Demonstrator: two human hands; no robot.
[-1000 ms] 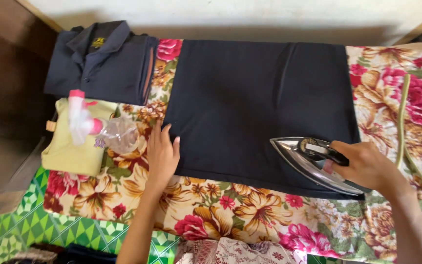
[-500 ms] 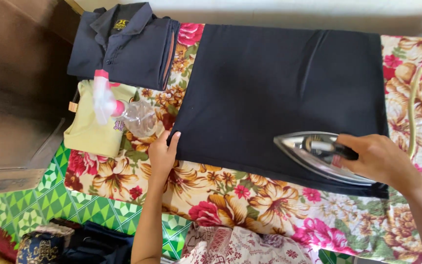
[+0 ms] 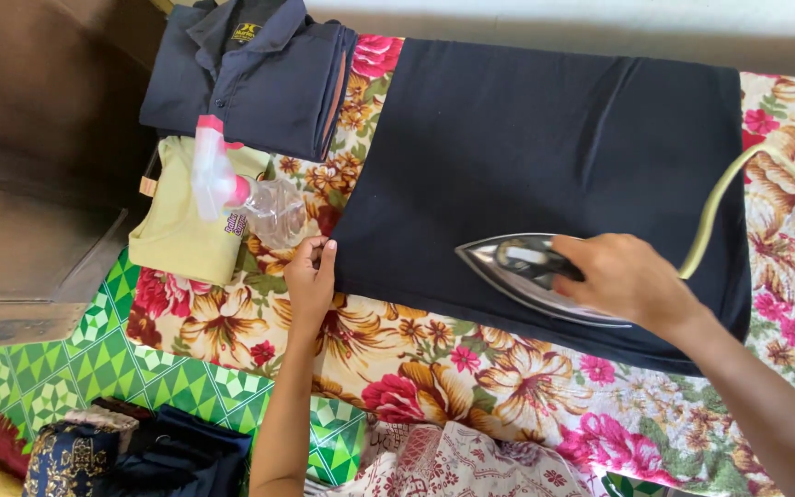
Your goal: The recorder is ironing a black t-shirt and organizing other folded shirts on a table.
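Observation:
A large dark navy cloth (image 3: pixel 545 156) lies spread flat over a floral sheet (image 3: pixel 416 368). My right hand (image 3: pixel 623 276) grips the black handle of a shiny metal iron (image 3: pixel 517 271), which rests on the cloth's near part with its tip pointing left. A yellow-green cord (image 3: pixel 738 193) arcs from the iron to the right. My left hand (image 3: pixel 310 281) pinches the cloth's near left corner, fingers curled on its edge.
A folded navy collared shirt (image 3: pixel 250 83) lies at the far left, a folded pale yellow shirt (image 3: pixel 186 230) below it with a clear spray bottle (image 3: pixel 241 198) on top. A green patterned mat (image 3: pixel 94 359) and more clothes (image 3: pixel 140 456) lie nearer me. Wooden furniture (image 3: pixel 39 138) stands at left.
My right hand has slid the iron leftward across the navy cloth. My left hand went from lying flat on the cloth's edge to pinching its near left corner. The view shifted left.

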